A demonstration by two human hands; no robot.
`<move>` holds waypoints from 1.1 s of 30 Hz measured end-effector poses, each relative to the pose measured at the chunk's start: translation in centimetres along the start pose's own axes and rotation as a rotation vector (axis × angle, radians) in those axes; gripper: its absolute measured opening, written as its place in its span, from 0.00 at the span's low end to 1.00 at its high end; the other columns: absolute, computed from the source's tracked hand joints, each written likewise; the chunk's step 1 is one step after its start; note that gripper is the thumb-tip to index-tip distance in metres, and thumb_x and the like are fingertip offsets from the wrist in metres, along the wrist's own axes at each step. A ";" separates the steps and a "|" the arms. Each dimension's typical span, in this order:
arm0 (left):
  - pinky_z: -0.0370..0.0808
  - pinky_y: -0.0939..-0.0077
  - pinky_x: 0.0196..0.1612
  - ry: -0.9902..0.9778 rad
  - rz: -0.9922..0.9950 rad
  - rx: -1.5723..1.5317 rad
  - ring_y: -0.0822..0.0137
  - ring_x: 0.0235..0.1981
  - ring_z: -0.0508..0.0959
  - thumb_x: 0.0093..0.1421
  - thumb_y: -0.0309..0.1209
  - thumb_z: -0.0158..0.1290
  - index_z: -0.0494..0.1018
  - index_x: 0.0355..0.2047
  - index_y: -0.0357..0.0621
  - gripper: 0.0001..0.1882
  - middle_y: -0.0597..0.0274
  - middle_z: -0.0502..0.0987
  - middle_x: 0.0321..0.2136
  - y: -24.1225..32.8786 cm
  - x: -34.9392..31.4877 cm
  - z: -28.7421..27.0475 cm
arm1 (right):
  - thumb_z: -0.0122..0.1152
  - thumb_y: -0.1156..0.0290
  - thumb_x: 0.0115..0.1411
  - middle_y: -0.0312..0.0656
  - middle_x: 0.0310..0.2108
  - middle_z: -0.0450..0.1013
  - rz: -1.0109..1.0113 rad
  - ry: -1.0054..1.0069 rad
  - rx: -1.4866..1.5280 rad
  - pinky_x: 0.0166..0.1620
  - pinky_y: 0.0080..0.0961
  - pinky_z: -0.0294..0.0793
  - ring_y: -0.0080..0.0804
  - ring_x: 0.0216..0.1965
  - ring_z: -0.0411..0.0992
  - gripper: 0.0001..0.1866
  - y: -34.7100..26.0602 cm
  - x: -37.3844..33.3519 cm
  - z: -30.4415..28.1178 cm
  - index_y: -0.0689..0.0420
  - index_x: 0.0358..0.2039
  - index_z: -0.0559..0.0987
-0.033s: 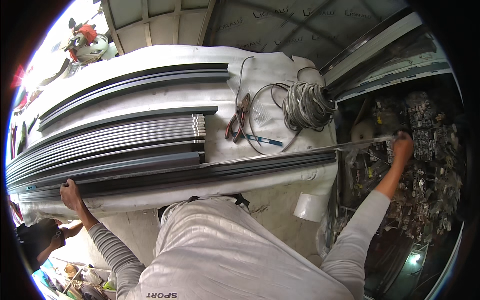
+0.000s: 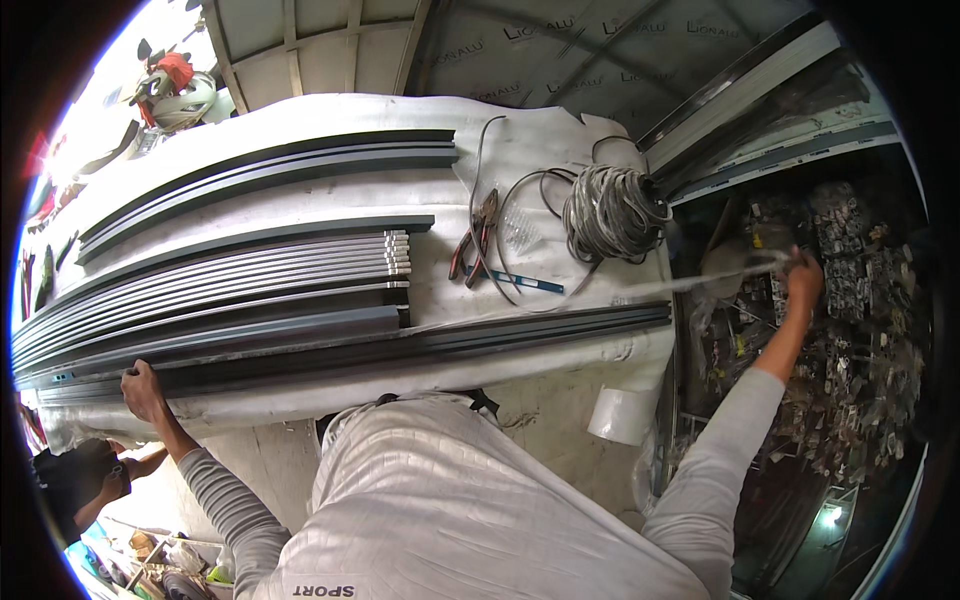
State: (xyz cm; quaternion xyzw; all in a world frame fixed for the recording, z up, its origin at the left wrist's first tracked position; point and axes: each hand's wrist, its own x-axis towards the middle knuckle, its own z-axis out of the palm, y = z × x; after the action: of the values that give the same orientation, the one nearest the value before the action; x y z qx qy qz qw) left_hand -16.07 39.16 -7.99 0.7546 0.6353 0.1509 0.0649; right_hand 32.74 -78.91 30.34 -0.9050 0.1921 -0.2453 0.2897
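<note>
A long dark metal profile (image 2: 540, 333) lies along the near side of the white-covered table. My left hand (image 2: 145, 390) is closed at its near edge, toward the left end, with the fingertips curled over it. Out past the table's right edge, my right hand (image 2: 803, 280) is closed on one end of a thin translucent strip (image 2: 700, 284). The strip runs back leftward over the table and slants down to the profile; its middle is blurred. Exactly what lies under my left fingertips is hidden.
Several grey profiles (image 2: 300, 262) lie stacked behind. A cable coil (image 2: 612, 212), pliers (image 2: 484, 225) and a blue strip-shaped piece (image 2: 530, 280) sit at the right. A white roll (image 2: 618, 415) is by the near edge. Another person (image 2: 80, 485) stands at lower left.
My right hand has shifted slightly up and to the left. The strip has lifted off the profile's right part and now bows and blurs. My left hand stays in place.
</note>
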 end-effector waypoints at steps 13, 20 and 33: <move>0.82 0.33 0.65 0.048 -0.026 -0.060 0.25 0.59 0.89 0.75 0.50 0.48 0.90 0.56 0.36 0.32 0.28 0.91 0.54 -0.4 -0.5 1.3 | 0.64 0.55 0.88 0.62 0.71 0.78 -0.477 -0.808 1.489 0.80 0.59 0.81 0.55 0.78 0.76 0.33 -26.8 -2.2 10.1 0.67 0.78 0.68; 0.82 0.32 0.66 0.082 -0.050 0.013 0.24 0.59 0.89 0.76 0.50 0.47 0.89 0.57 0.33 0.34 0.26 0.90 0.55 -2.7 3.0 2.5 | 0.49 0.52 0.94 0.39 0.28 0.71 -0.490 -1.285 1.417 0.31 0.28 0.73 0.31 0.26 0.69 0.20 -23.9 -10.4 -7.8 0.58 0.56 0.74; 0.85 0.40 0.68 -0.133 -0.124 0.330 0.31 0.64 0.90 0.73 0.54 0.56 0.93 0.55 0.36 0.33 0.32 0.91 0.61 -6.4 17.6 0.1 | 0.88 0.67 0.66 0.44 0.46 0.90 0.032 -0.384 -0.649 0.43 0.37 0.87 0.36 0.39 0.87 0.27 5.9 -16.5 -10.2 0.59 0.63 0.90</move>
State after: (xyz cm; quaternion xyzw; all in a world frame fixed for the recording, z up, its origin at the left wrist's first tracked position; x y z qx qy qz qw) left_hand -19.44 57.62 -7.41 0.7226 0.6911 -0.0100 -0.0088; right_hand 12.58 -79.72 28.46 -0.9761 0.2162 0.0069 0.0226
